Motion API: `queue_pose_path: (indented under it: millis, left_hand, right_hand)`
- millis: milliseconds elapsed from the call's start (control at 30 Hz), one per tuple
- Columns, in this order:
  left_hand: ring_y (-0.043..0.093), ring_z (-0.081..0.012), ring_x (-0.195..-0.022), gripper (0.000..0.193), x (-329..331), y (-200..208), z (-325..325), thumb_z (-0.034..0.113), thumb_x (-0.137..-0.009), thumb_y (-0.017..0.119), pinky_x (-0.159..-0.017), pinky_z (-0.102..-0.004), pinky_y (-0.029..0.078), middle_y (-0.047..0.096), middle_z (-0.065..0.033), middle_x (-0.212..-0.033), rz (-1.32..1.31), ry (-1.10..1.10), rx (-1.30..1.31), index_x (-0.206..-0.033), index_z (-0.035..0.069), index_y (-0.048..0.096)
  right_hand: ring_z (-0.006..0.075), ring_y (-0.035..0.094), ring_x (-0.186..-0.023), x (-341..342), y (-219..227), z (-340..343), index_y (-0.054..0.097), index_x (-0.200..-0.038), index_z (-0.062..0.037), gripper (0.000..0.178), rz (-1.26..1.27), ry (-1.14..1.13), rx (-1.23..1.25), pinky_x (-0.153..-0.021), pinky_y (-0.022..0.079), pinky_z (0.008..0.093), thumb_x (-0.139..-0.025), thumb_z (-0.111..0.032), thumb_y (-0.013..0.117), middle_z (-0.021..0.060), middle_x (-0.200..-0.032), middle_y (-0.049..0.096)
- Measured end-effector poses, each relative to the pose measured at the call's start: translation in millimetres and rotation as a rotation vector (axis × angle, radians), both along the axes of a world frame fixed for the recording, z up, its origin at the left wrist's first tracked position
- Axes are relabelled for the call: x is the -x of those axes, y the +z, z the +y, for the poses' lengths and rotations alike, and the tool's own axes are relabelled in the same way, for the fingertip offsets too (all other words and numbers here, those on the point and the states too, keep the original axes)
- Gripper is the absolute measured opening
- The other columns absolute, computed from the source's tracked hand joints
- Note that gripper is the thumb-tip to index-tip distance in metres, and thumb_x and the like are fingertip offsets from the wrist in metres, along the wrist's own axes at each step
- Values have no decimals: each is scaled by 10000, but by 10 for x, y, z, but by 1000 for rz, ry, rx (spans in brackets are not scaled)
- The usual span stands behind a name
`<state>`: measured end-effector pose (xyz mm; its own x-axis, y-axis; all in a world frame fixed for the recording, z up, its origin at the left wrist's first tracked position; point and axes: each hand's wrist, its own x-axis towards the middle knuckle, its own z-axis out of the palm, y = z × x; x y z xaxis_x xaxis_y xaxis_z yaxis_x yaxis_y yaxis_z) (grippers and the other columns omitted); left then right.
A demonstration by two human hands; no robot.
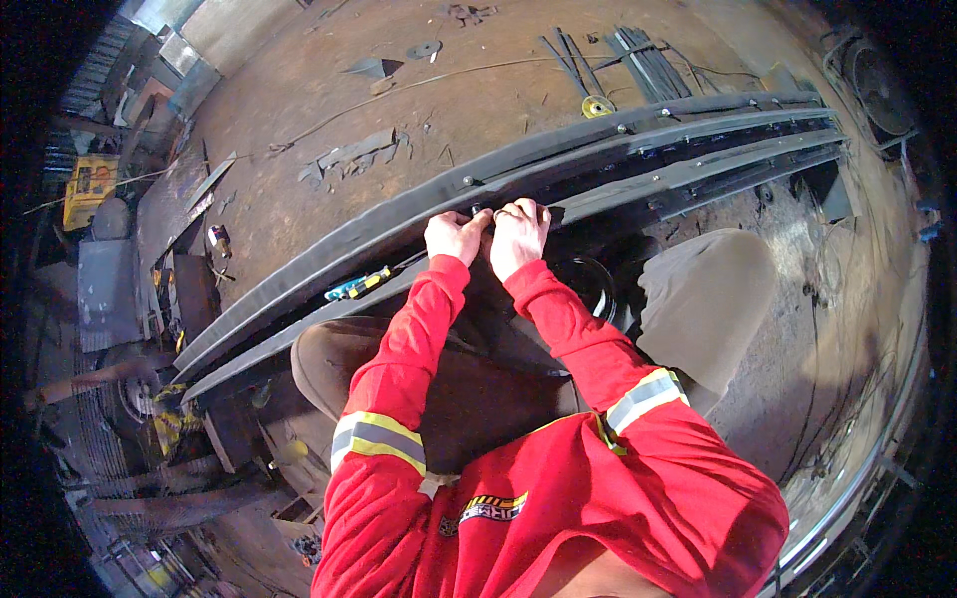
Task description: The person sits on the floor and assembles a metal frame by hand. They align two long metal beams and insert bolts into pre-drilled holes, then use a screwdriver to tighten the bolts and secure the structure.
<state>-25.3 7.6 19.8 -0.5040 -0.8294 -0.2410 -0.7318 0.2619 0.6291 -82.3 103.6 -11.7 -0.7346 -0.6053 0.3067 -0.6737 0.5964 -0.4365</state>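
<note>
A long dark metal channel (329, 234) with raised edges runs across in front of me, with bolts (623, 129) spaced along its far edge. Both hands meet over its middle. My left hand (457, 237) is closed, thumb and forefinger pinched at a small metal bolt (476, 211). Close beside it, my right hand (520, 234) has its fingers curled down; whatever they grip is hidden beneath them. Left of my hands, a teal and yellow hand tool (359, 284) lies in the channel.
Dark metal strips (648, 62) and a yellow disc (597, 107) lie on the floor beyond the channel. Flat scraps (354, 151) are scattered farther left. A yellow case (91, 191) stands at the far left. My bent knees (708, 299) flank the near side.
</note>
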Motion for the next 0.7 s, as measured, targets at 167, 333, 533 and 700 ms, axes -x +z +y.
queue_pose_path:
  millis: [167,333,533,700]
  left_hand:
    - [661,-363,-905,601,3,81,-86,532,-860,505,-833,-421,477,658,-273,-841,-49,-85,-231,-824,-42,681]
    - [667,-315,-732,496,-14,-316,-212,459,-850,562,-721,-401,495,656,-222,-720,27,-151,-193,-756,-9,699]
    - [662,-245,-623,412,-5,-228,-146,408,-717,732,-653,-363,515,657,-163,-622,104,4,-170,-675,-1,706]
    - [644,-200,-585,424,79,-58,49,390,-654,824,-627,-340,520,666,-163,-638,46,126,74,-705,-16,713]
  right_hand:
    - [198,516,-1089,18,-166,-20,673,-686,-122,182,96,29,11,-1079,247,518,-791,-196,544,5,-860,654]
    - [192,517,-1122,18,-200,-12,672,-727,-114,159,160,68,-21,-1121,178,544,-798,-182,547,-12,-904,654]
    - [239,485,-1137,-10,40,6,685,-826,-101,161,145,-18,-165,-1134,188,537,-816,-190,550,26,-958,632]
    - [255,498,-1102,8,74,-12,690,-865,-89,190,56,-34,-156,-1130,220,510,-823,-203,544,47,-949,632]
